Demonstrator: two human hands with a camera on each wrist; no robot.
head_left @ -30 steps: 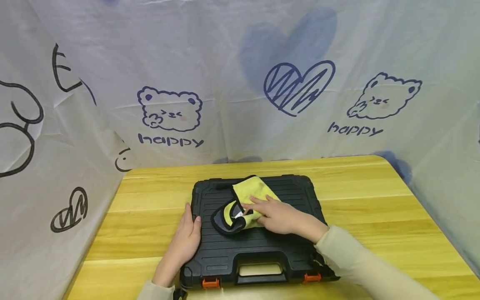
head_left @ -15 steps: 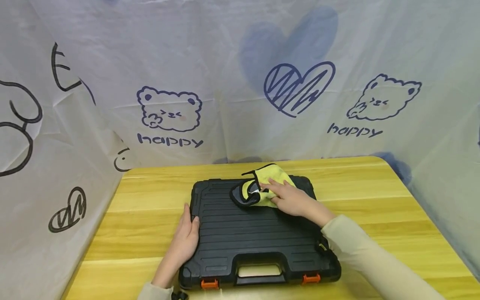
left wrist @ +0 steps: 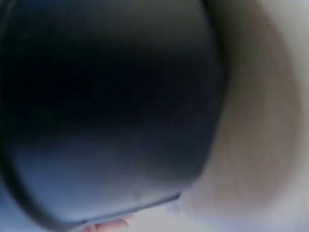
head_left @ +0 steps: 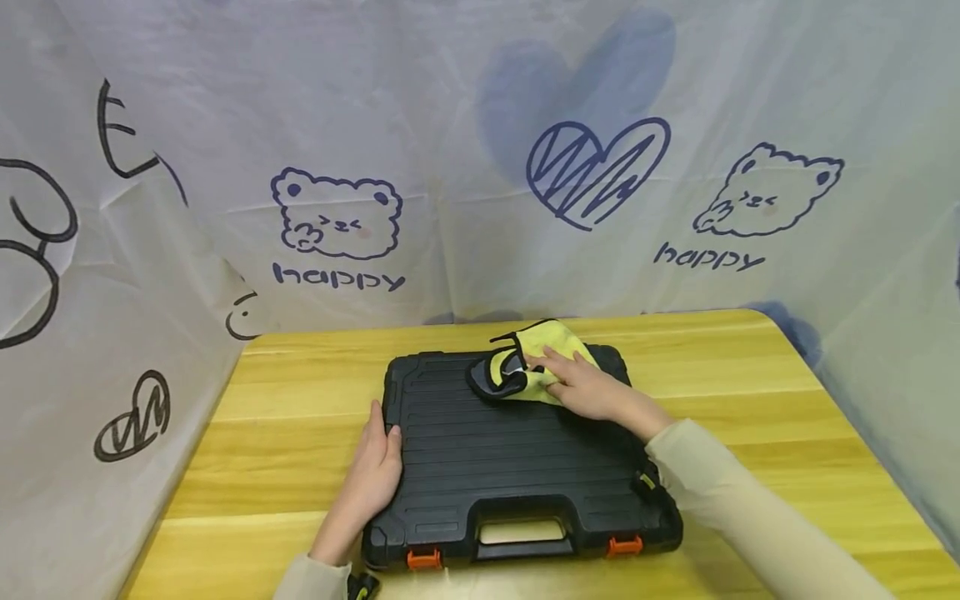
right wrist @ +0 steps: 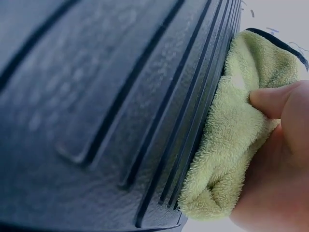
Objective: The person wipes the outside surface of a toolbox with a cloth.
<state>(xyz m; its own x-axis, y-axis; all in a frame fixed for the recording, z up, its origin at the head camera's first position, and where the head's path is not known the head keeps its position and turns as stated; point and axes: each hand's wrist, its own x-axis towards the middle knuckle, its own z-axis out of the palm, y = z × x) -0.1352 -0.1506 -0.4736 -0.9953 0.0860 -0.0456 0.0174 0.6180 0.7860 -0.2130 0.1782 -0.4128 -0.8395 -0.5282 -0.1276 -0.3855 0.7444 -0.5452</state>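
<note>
A black ribbed plastic case [head_left: 495, 450] lies flat, its handle and two orange latches toward me. In the head view my left hand [head_left: 372, 471] rests along the case's left side, fingers straight and thumb by the top edge. My right hand [head_left: 592, 387] presses a yellow and grey cloth [head_left: 555, 337] with black edging onto the far right part of the lid. Its fingers are extended over the cloth. The right wrist view shows the thumb [right wrist: 270, 100] against the fluffy cloth [right wrist: 222, 140]. Blurred case surface [left wrist: 111, 106] fills most of the left wrist view.
The case stands on a yellow wood-grain table [head_left: 300, 400]. A pale fabric sheet [head_left: 465, 167] with printed bears and hearts hangs behind the table and at both sides.
My right hand has slid the cloth away from me and to the right, from the lid's middle to its far edge. The left hand stays at the case's side.
</note>
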